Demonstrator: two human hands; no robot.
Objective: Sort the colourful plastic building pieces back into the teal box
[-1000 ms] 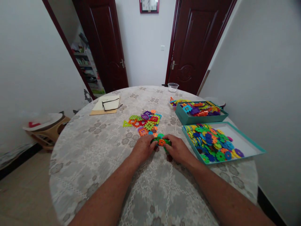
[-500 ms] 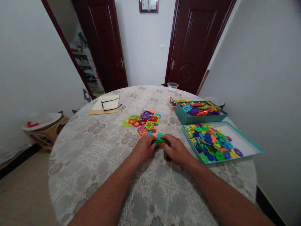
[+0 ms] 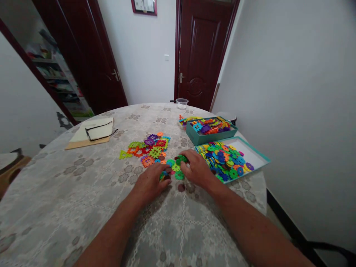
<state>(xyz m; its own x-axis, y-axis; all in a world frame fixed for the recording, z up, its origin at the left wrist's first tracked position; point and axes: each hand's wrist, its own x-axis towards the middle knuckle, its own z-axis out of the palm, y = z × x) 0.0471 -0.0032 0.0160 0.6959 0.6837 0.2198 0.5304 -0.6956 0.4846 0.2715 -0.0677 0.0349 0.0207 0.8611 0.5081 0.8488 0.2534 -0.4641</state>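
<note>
My right hand pinches a dark green notched plastic disc between thumb and fingers, just above the tablecloth. Across from it, my left hand curls around small notched discs; blue, yellow and brown bits show between its thumb and fingers, partly hidden. Between the hands lie several loose discs, among them a green disc and a yellow-green disc. A brown disc lies apart on the cloth, nearer to me. Beyond my left hand spreads a pile of colourful lattice-shaped plastic pieces.
To the right, a shallow teal-rimmed lid holds many discs. Behind it stands a teal box of plastic pieces. Eyeglasses rest on a pad at the left. A clear bowl stands at the table's far edge.
My view has turned to the right. My hands, close together before around green discs, have drawn apart, and loose discs now show between them.
</note>
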